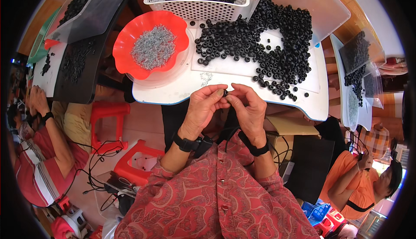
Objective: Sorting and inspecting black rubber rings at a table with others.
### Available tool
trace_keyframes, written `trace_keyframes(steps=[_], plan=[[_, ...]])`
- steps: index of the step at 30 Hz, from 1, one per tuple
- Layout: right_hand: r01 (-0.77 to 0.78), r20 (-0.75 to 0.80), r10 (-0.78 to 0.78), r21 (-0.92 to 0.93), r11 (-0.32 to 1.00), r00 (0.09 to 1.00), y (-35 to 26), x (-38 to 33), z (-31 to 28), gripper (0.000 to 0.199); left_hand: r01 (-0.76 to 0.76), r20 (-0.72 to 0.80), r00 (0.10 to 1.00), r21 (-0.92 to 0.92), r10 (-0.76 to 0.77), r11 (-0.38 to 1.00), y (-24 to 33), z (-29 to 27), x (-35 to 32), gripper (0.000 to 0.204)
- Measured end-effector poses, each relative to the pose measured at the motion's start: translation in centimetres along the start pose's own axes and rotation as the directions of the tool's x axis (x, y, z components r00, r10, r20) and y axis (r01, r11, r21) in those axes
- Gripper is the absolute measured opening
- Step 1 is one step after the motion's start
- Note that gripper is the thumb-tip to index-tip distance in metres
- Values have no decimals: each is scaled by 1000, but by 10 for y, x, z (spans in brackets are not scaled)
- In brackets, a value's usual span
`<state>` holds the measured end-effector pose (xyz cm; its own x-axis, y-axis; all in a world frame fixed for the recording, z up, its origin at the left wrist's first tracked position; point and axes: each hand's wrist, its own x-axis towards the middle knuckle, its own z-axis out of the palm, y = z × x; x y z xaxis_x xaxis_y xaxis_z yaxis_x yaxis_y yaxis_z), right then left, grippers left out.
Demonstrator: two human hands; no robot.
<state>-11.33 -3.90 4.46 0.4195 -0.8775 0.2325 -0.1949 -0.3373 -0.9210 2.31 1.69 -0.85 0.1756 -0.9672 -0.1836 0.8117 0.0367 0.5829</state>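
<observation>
Just in front of the table's near edge, my left hand point(199, 109) and my right hand point(251, 112) meet fingertip to fingertip. Between them they pinch a small round black part point(225, 93), mostly covered by the fingers. Beyond lies a spread of the same kind of black ring-like parts point(284, 28), spilling from a tipped clear plastic bin point(323, 5). To the left stands a red wavy-rimmed bowl point(123, 44) with many tiny clear pieces point(152, 47) inside. More tiny clear pieces point(206, 78) are scattered on the tabletop nearby.
A white perforated basket point(197, 8) with black parts stands at the back of the white table point(160, 95). Red stools point(138, 163) and loose cables are at the lower left. People sit at other tables on both sides, a person in orange point(353, 184) on the right.
</observation>
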Motion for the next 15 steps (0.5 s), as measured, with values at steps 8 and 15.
trace_keyframes(steps=[8,15], plan=[[0,40,2,-52,999,999,-5,0,-4,31,0,24,1000,67,-2,998,1,1,-3,24],[-110,112,104,45,993,988,6,3,-9,35,53,73,995,143,-64,988,6,-1,-5,24]])
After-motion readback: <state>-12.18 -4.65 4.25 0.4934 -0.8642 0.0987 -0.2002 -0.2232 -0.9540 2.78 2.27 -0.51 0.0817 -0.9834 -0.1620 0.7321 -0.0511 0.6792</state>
